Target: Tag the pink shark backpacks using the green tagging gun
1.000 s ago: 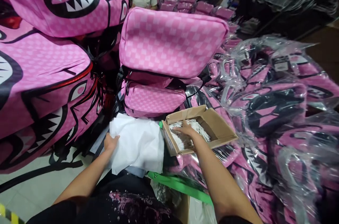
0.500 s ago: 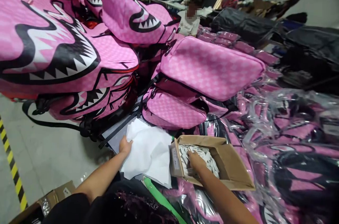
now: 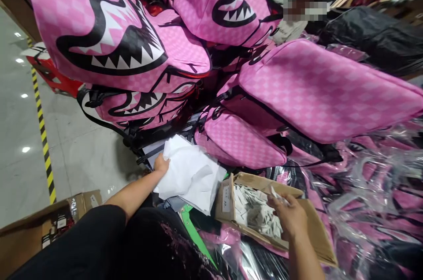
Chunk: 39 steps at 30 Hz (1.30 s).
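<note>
While the left hand (image 3: 161,164) pinches the edge of white sheets (image 3: 188,174), thumb on top and other fingers hidden, the right hand (image 3: 291,216) hovers over the open cardboard box (image 3: 225,204) beside them, bent fingers pinched around a small white slip (image 3: 276,195), above the loose slips (image 3: 253,211) inside.

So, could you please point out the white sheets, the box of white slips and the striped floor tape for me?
White sheets (image 3: 190,172): head view, middle of the top sheet.
Box (image 3: 226,203): head view, on its labelled end wall.
Striped floor tape (image 3: 41,120): head view, midway along its visible length.
</note>
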Each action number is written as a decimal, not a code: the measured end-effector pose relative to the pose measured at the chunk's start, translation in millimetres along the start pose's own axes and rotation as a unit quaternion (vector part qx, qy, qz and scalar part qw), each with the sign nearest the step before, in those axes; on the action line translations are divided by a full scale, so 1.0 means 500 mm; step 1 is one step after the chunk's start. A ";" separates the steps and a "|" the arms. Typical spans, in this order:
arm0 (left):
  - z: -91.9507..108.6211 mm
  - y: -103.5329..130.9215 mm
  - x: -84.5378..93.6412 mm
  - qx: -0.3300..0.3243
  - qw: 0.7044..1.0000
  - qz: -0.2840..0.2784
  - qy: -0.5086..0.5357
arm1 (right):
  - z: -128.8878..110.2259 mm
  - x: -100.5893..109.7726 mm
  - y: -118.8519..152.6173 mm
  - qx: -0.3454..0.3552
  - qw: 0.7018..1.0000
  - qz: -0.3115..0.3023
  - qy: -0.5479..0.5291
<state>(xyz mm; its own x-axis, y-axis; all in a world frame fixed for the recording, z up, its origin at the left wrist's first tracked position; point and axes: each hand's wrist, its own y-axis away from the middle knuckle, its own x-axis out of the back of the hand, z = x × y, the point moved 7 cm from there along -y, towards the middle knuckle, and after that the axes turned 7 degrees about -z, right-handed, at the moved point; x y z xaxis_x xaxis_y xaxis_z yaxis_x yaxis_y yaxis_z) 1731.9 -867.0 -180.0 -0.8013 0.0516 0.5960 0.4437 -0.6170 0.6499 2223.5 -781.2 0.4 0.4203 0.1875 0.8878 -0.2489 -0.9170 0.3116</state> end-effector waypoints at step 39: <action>0.571 0.562 0.901 -0.378 0.681 0.493 -0.387 | -0.315 -0.372 0.194 0.283 0.915 -0.009 -0.286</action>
<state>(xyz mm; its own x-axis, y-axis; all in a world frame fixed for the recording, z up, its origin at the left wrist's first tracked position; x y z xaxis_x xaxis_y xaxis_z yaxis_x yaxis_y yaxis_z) 1610.2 -793.1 405.7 0.3183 -0.4628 0.8273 0.0456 -0.8643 -0.5010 1983.7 -849.3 -81.0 0.8489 0.1374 0.5105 0.1863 -0.9814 -0.0457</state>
